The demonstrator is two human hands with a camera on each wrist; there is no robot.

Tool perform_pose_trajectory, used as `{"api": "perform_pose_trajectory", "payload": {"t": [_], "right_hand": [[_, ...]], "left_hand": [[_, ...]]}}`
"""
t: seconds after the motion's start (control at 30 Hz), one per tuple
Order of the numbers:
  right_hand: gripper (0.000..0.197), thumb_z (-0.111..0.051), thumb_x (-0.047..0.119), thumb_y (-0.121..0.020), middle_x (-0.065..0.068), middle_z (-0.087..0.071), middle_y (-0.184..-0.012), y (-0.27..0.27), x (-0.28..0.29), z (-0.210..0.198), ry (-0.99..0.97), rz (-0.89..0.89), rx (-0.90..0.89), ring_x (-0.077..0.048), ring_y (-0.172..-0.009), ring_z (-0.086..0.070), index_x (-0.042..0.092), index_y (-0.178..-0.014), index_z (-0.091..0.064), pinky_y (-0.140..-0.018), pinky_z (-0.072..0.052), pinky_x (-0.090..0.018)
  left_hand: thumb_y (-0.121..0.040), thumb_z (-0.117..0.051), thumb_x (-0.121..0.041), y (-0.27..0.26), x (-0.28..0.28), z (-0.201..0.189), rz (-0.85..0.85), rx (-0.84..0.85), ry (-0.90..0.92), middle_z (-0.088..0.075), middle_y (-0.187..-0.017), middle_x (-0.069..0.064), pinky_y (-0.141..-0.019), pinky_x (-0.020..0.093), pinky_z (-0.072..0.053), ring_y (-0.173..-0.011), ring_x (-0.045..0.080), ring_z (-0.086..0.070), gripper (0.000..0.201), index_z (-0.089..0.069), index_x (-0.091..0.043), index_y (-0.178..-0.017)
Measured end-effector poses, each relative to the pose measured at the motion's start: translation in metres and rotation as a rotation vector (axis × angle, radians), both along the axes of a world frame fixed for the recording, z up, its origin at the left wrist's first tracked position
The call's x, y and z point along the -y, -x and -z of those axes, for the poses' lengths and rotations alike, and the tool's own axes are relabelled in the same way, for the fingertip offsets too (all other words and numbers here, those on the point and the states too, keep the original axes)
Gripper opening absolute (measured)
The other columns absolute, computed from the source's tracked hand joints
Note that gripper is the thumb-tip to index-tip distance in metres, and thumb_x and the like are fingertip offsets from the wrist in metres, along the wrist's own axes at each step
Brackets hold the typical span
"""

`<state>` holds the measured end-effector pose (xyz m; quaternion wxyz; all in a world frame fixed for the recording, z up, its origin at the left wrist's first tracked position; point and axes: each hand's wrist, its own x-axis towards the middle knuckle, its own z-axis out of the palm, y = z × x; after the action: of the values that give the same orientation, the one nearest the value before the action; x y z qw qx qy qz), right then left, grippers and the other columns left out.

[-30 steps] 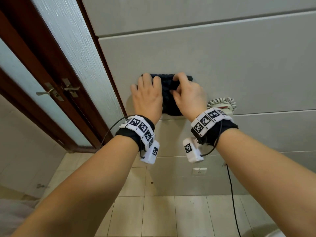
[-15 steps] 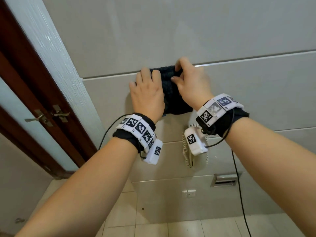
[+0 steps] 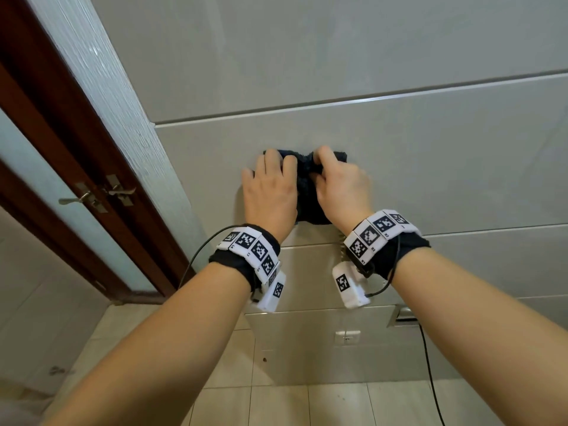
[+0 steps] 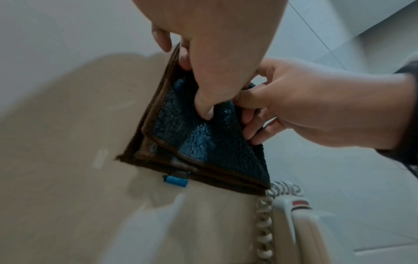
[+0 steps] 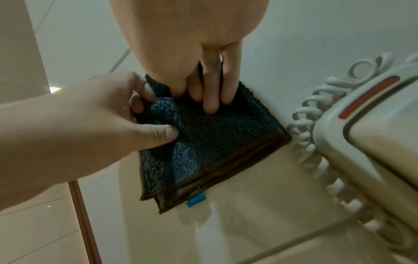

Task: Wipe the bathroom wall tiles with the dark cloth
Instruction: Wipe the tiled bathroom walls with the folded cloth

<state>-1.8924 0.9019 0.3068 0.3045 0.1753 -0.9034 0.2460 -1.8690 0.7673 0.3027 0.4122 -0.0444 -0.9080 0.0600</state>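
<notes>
Against the wall in front of me, both hands are on the cloth (image 3: 307, 192), mid-wipe as I judge it. My left hand (image 3: 269, 192) lies mostly flat on the cloth's left part, fingers fairly straight on top; in the right wrist view its thumb (image 5: 158, 134) and a finger bunch up a fold of the top layer, so that grip is clamped on the cloth. My right hand (image 3: 341, 189) has curled fingers pinching the upper right part, with fingers (image 5: 212, 92) pressed down on the pile, so that grip is also clamped on it.

The cloth sits folded in layers, brown edging and a blue tag (image 5: 195, 200) at its lower edge, flat against a tile (image 3: 430, 167), under and between my two grips. Just beside its lower right corner, a phone (image 5: 361, 125) with a coiled cord (image 5: 303, 125) hangs on the wall.

Progress: hard to tell; no visible wet track or dirt marks the wiped area. Only this one tile is under the cloth now; the tiles above, right and below look the same, so most of the wall likely remains. Further left, the door (image 3: 61, 149) with its handle (image 3: 83, 198).
</notes>
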Motion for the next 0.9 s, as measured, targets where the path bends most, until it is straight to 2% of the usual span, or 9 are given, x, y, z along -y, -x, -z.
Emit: {"api": "perform_pose_trajectory", "payload": {"t": [0.13, 0.33, 0.53, 0.73, 0.9], "right_hand": [[0.014, -0.052, 0.02, -0.093, -0.011, -0.062, -0.07, -0.006, 0.005, 0.007, -0.019, 0.006, 0.014, -0.038, -0.061, -0.055, 0.015, -0.106, -0.051, -0.052, -0.038, -0.035], [0.013, -0.051, 0.02, -0.092, -0.012, -0.062, -0.07, -0.009, 0.02, 0.018, -0.056, 0.001, 0.054, -0.04, -0.061, -0.055, 0.014, -0.103, -0.048, -0.054, -0.046, -0.041], [0.013, -0.054, 0.02, -0.092, -0.012, -0.061, -0.067, -0.01, 0.051, 0.022, -0.048, -0.032, 0.036, -0.04, -0.06, -0.056, 0.011, -0.101, -0.05, -0.054, -0.048, -0.044], [0.012, -0.053, 0.022, -0.093, -0.012, -0.061, -0.066, -0.01, 0.094, 0.013, -0.049, -0.089, 0.036, -0.039, -0.061, -0.056, 0.014, -0.1, -0.049, -0.056, -0.05, -0.045], [0.013, -0.054, 0.023, -0.095, -0.01, -0.064, -0.074, -0.013, 0.12, -0.021, -0.01, -0.163, 0.007, -0.036, -0.068, -0.059, 0.015, -0.104, -0.051, -0.061, -0.05, -0.044]], "left_hand": [[-0.066, -0.081, -0.016, -0.002, 0.009, 0.011, 0.0, 0.022, 0.015, -0.049, -0.095, 0.008, -0.066, 0.037, -0.028, -0.082, 0.028, -0.048, 0.045, -0.05, -0.016, -0.099], [-0.068, -0.081, -0.019, -0.007, 0.028, 0.025, 0.01, 0.058, 0.008, -0.048, -0.094, 0.006, -0.066, 0.036, -0.028, -0.081, 0.026, -0.046, 0.042, -0.054, -0.017, -0.1], [-0.068, -0.084, -0.029, -0.014, 0.061, 0.031, -0.007, 0.064, -0.013, -0.049, -0.097, 0.005, -0.068, 0.034, -0.022, -0.084, 0.024, -0.045, 0.048, -0.056, -0.018, -0.106], [-0.072, -0.081, -0.027, -0.022, 0.102, 0.021, -0.044, 0.09, -0.071, -0.049, -0.101, 0.005, -0.071, 0.039, -0.034, -0.087, 0.025, -0.048, 0.047, -0.055, -0.017, -0.11], [-0.071, -0.081, -0.028, -0.024, 0.128, -0.007, -0.102, 0.058, -0.105, -0.049, -0.106, 0.006, -0.074, 0.04, -0.036, -0.091, 0.026, -0.049, 0.049, -0.054, -0.017, -0.11]]}}
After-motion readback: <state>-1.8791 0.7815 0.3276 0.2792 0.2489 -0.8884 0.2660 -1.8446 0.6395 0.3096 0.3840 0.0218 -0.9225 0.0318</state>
